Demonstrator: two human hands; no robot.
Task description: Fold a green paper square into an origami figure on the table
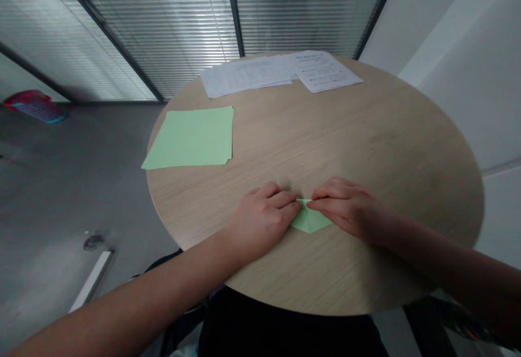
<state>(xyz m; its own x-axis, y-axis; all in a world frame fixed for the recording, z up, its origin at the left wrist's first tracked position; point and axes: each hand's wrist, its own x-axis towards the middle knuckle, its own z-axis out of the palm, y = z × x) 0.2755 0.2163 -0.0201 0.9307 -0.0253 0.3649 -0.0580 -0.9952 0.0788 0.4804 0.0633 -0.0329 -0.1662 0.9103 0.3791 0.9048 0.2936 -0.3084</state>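
Note:
A small folded piece of green paper (310, 220) lies on the table near its front edge, with a crease down its middle and a point toward me. My left hand (266, 213) presses on its left side, fingers curled together at the upper edge. From the right, my right hand (348, 208) pinches the paper's upper right edge between thumb and fingers. The two hands are close together, with a narrow strip of the paper showing between them. Its outer corners are hidden under my fingers.
A stack of green paper sheets (191, 137) lies at the left edge of the round wooden table (366, 140), one corner overhanging. Printed white sheets (252, 75) spread along the far edge. Window blinds (163, 20) stand behind; a red and blue basket (36, 106) is on the floor.

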